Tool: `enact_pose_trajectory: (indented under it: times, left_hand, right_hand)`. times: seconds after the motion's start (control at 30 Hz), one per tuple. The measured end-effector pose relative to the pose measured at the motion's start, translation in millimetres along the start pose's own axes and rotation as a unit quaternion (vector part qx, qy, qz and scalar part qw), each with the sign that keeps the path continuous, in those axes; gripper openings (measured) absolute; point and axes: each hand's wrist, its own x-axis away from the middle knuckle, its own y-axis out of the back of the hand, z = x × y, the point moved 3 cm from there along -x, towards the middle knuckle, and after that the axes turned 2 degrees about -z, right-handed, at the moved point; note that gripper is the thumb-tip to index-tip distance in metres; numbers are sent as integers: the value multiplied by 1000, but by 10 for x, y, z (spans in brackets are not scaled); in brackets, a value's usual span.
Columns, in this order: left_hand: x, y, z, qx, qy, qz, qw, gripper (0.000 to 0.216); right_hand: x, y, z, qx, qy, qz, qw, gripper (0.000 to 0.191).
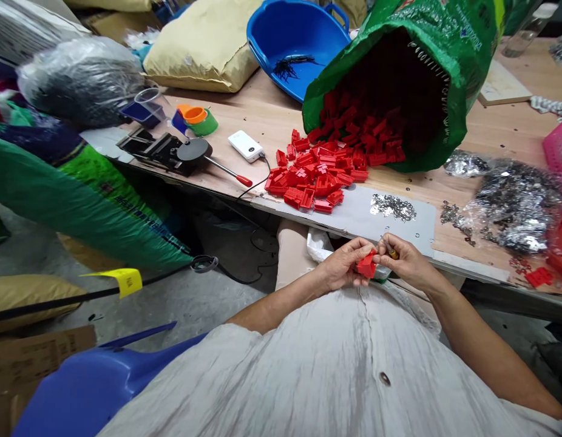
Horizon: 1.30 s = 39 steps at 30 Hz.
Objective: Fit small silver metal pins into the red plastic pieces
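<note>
Just in front of my lap, my left hand (347, 265) is closed around a small red plastic part (366, 264). My right hand (405, 261) pinches a slim tool with a yellow section (392, 250), right beside that part. Its exact kind is too small to make out, and whether it touches the red plastic is hidden by my fingers. Beyond my hands, small flat metal pieces (392, 207) lie on a grey sheet (420, 227) at the table edge. A heap of similar red parts (315, 173) spills from a green sack (458, 79).
A hand press with a red-tipped lever (194, 152) and a white power bank (245, 146) stand to the left. Behind are a blue basin (272, 45) and a tan sack (199, 48). Bagged metal pieces (513, 203) lie right. A blue plastic chair (94, 376) is lower left.
</note>
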Motion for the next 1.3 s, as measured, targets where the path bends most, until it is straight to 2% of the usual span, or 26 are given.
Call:
enact_pose_trajectory:
  times: [0.13, 0.17, 0.23, 0.3, 0.37, 0.43, 0.5, 0.6, 0.83, 1.03, 1.23, 1.3]
  left_hand:
    - [-56, 53, -42, -62, 7, -26, 998, 48]
    - [-61, 71, -75, -94, -11, -45, 995, 51]
    - [-52, 102, -166, -170, -88, -84, 978, 52]
    - [-17, 103, -258, -262, -208, -103, 937, 50]
    - [24, 76, -301, -358, -326, -99, 869, 50]
    - [50, 53, -289, -434, -404, -101, 799, 43]
    - [55, 51, -253, -477, -441, -113, 752, 32]
    - [54, 63, -215, -501, -462, -128, 721, 30]
    - [90, 67, -201, -501, -470, -120, 716, 29]
    - [101, 75, -209, -466, -453, -103, 753, 28]
    - [108, 73, -233, -453, -457, -71, 762, 26]
    - [102, 89, -238, -431, -446, -69, 782, 25]
  right_hand:
    - [-13, 12, -72, -44, 2, -38, 998, 33]
    - [-13, 30, -88, -56, 1, -54, 997, 34]
    - [-12, 75, -121, -71, -5, -89, 994, 35]
    - [-8, 113, -145, -73, -11, -121, 990, 35]
    - [-7, 127, -153, -69, -8, -143, 987, 36]
    - [-10, 107, -147, -70, -3, -149, 986, 36]
    - [-13, 68, -140, -82, -9, -141, 987, 37]
    - [-2, 21, -130, -103, -32, -124, 986, 36]
    - [69, 8, -131, -148, -90, -70, 982, 42]
    - [89, -18, -187, -179, -92, -27, 979, 37]
    - [124, -56, -257, -254, -87, -7, 963, 39]
    - [143, -82, -242, -279, -85, -4, 957, 40]
